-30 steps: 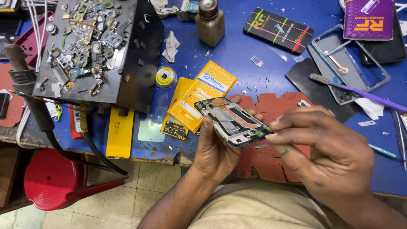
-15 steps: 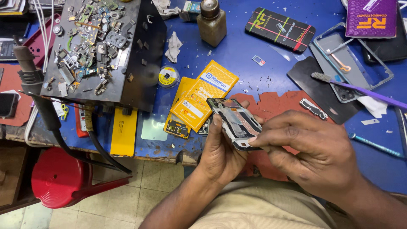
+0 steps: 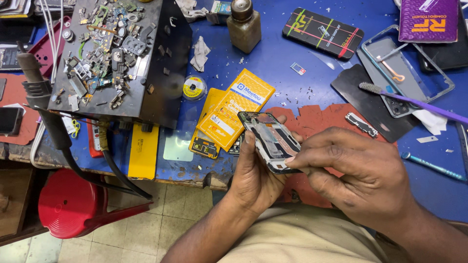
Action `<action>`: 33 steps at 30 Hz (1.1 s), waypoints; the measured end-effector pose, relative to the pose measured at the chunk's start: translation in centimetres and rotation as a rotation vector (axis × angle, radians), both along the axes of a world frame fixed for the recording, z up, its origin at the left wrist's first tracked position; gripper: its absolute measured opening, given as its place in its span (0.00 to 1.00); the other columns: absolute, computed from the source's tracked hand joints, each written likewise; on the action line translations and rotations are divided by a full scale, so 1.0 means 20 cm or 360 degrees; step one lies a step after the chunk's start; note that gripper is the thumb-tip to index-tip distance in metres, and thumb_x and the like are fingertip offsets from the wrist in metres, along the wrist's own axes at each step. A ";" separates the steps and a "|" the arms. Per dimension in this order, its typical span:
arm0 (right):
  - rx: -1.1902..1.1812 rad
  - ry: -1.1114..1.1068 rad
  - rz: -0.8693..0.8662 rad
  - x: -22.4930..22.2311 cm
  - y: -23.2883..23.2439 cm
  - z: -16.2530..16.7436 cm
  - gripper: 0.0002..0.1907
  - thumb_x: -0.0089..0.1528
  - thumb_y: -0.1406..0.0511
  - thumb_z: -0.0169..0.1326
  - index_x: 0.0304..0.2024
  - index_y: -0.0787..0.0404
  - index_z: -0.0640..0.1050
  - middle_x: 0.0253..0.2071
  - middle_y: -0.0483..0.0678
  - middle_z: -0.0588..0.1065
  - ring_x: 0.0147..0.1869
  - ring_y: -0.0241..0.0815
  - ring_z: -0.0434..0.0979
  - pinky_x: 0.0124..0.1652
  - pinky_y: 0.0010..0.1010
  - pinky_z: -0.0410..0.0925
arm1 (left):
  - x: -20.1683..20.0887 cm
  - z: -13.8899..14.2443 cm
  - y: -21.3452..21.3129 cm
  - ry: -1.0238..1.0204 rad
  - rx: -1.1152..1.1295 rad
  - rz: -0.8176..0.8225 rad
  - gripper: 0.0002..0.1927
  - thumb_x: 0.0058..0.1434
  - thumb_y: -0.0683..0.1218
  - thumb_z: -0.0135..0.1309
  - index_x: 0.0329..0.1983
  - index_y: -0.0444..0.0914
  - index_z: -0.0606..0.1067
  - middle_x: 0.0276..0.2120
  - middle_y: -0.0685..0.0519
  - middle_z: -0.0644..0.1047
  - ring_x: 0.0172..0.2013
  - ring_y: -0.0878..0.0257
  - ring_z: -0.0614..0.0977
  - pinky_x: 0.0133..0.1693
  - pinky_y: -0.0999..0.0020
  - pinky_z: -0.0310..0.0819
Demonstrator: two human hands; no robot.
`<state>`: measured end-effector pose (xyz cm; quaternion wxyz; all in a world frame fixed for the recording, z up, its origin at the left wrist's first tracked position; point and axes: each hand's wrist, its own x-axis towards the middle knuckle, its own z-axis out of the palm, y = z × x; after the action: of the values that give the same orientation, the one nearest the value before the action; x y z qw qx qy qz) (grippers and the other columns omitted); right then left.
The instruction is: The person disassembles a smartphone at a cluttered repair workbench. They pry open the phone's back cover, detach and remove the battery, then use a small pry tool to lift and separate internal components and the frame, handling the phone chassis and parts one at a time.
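Note:
My left hand (image 3: 253, 178) cradles an opened phone body (image 3: 269, 138) from below, its back cover off and inner parts showing. My right hand (image 3: 358, 168) comes in from the right, its fingertips pinched on the phone's lower right edge. Both hands hover over the front edge of a blue worktable (image 3: 273, 63), above a torn red mat (image 3: 317, 117). Just left of the phone lie yellow-orange packets (image 3: 234, 109) and a small circuit part (image 3: 204, 146).
A black box (image 3: 122, 63) heaped with small scrap parts fills the upper left, a hot-air nozzle (image 3: 36, 83) beside it. A brown bottle (image 3: 243, 27), solder roll (image 3: 194, 87), black screen package (image 3: 322, 31), phone frame (image 3: 404, 68), purple brush (image 3: 414, 100), blue tool (image 3: 431, 165); red stool (image 3: 68, 204) below.
The phone has turned more upright in my left hand and shifted slightly left. My right hand's fingers have closed in on its lower edge. The view has drifted a little.

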<state>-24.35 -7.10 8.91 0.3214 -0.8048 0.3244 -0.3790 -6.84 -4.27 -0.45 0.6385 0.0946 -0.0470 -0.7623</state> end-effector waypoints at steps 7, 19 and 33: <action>0.0034 0.0066 0.0027 -0.01 0.00 0.01 0.16 0.50 0.75 0.60 0.41 0.59 0.84 0.39 0.46 0.81 0.41 0.37 0.85 0.40 0.26 0.76 | 0.00 0.00 0.00 -0.0024 -0.0001 -0.0014 0.30 0.70 0.60 0.56 0.69 0.44 0.65 0.57 0.49 0.75 0.57 0.52 0.80 0.57 0.56 0.79; -0.0428 0.0228 0.0245 0.03 -0.01 0.06 0.18 0.50 0.70 0.67 0.43 0.59 0.80 0.38 0.46 0.77 0.40 0.44 0.81 0.35 0.32 0.73 | 0.00 0.01 0.04 -0.0235 0.0083 0.0072 0.38 0.60 0.62 0.63 0.68 0.43 0.64 0.53 0.54 0.76 0.52 0.56 0.80 0.53 0.59 0.79; 0.0392 0.0234 0.0531 -0.01 -0.07 0.12 0.10 0.57 0.72 0.58 0.41 0.62 0.78 0.38 0.45 0.77 0.40 0.39 0.81 0.38 0.28 0.73 | 0.00 -0.03 0.07 -0.0244 0.0100 -0.0055 0.38 0.67 0.61 0.59 0.71 0.34 0.64 0.52 0.49 0.77 0.52 0.59 0.80 0.54 0.61 0.77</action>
<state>-24.53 -8.44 11.23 0.4511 -0.8276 0.2530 -0.2184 -6.77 -2.97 -1.02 0.6164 0.1721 -0.0734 -0.7649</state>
